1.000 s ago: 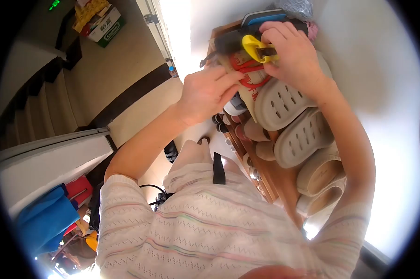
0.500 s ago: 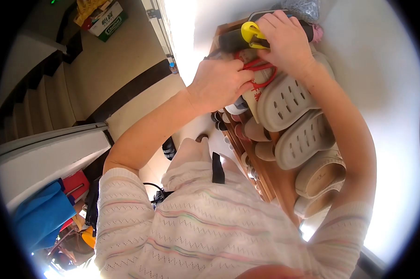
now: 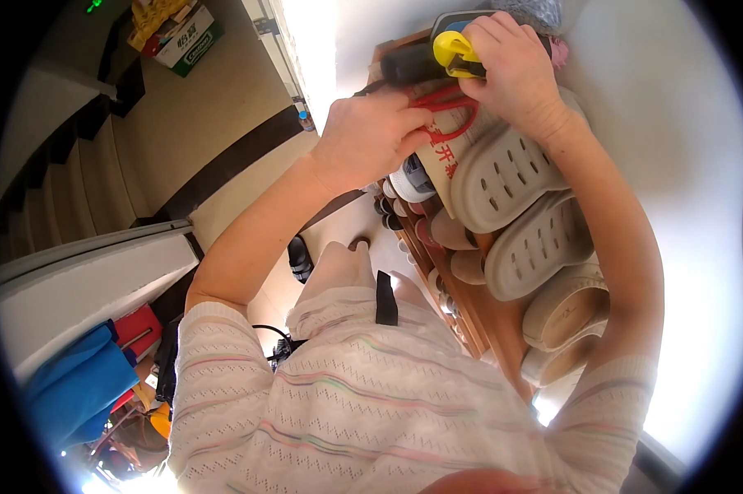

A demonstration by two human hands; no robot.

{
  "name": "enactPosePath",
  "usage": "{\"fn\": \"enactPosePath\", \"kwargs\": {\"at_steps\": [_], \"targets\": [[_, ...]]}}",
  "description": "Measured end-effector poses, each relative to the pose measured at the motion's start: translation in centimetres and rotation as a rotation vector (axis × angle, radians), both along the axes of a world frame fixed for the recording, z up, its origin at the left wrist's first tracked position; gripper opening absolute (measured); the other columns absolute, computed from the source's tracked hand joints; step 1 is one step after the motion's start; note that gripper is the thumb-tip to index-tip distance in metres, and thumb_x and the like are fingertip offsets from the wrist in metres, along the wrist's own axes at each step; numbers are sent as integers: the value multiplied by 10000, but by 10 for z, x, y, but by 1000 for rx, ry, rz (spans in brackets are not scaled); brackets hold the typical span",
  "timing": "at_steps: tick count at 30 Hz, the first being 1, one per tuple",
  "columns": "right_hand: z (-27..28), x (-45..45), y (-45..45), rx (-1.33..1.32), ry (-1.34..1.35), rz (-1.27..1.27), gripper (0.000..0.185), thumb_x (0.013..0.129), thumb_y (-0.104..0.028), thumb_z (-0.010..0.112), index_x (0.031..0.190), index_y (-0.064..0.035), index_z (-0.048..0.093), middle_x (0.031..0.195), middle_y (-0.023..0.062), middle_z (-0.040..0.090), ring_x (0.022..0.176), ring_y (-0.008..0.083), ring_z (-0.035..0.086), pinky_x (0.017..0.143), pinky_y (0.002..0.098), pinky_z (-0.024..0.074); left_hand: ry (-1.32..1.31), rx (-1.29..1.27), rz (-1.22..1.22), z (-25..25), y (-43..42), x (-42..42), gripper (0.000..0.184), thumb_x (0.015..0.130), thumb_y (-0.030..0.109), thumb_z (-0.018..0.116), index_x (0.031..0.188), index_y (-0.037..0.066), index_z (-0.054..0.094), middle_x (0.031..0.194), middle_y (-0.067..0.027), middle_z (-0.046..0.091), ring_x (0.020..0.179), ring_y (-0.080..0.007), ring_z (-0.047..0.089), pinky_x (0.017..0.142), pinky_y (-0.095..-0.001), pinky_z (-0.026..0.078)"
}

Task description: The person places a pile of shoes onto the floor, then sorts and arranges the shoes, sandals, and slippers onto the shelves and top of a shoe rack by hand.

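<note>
My left hand [image 3: 367, 136] is closed around part of the red-handled scissors [image 3: 462, 121] at the top of the rack. My right hand [image 3: 515, 74] grips a yellow tool [image 3: 452, 51] with a dark part, just above the scissors' handles. Behind the yellow tool lies a black cylindrical object [image 3: 408, 63]. Under the scissors is a beige sheet with red print [image 3: 439, 160]. Grey slippers with slots [image 3: 503, 177] lie beside it. My left fingertips are partly hidden.
The wooden shoe rack [image 3: 503, 337] carries beige shoes [image 3: 565, 313] nearer my body. Clear plastic wrap [image 3: 536, 11] is at its far end. A door frame [image 3: 277, 49] stands left of it. Further left are stairs [image 3: 83, 185], a carton [image 3: 189, 41] and a blue cloth [image 3: 79, 383].
The red handles have shifted and turned a little, and more of the printed sheet shows. My left hand has moved slightly left. The yellow tool remains in my right hand.
</note>
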State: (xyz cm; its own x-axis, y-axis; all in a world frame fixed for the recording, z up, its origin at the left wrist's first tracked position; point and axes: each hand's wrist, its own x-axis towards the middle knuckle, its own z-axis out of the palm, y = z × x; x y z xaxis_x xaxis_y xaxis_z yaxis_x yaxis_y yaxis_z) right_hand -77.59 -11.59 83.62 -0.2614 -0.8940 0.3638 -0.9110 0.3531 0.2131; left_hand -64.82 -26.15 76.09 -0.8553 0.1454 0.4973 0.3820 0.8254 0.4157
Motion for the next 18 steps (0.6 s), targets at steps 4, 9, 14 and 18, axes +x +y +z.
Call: {"fn": "enactPosePath", "kwargs": {"at_steps": [4,9,14,18], "targets": [[-1,4,0,32,-9,-25,372,594,-126,679,924,-76,514,953,25,534,926,206,490,748,326,395,9,18,-4,4,-1,1,175,725,214,659,885,145,642,735,-25,579,604,-210,585,522,-304,477],[4,15,12,-27,21,-5,342,579,-149,691,877,-111,527,870,3,516,877,178,483,706,323,371,8,107,5,0,0,8,193,734,204,666,912,135,642,725,-37,577,573,-192,571,515,-286,464],[5,41,21,222,37,-100,207,660,-131,615,847,-109,530,843,15,508,850,184,481,690,317,369,-13,364,57,8,-5,21,243,717,81,667,956,106,630,694,-39,550,552,-143,540,504,-247,434],[-6,49,10,265,1,-87,179,690,-124,585,854,-87,527,846,35,510,846,187,483,687,297,375,-5,426,65,26,-3,26,251,688,96,672,934,111,623,741,-39,552,567,-167,547,513,-258,449]]}}
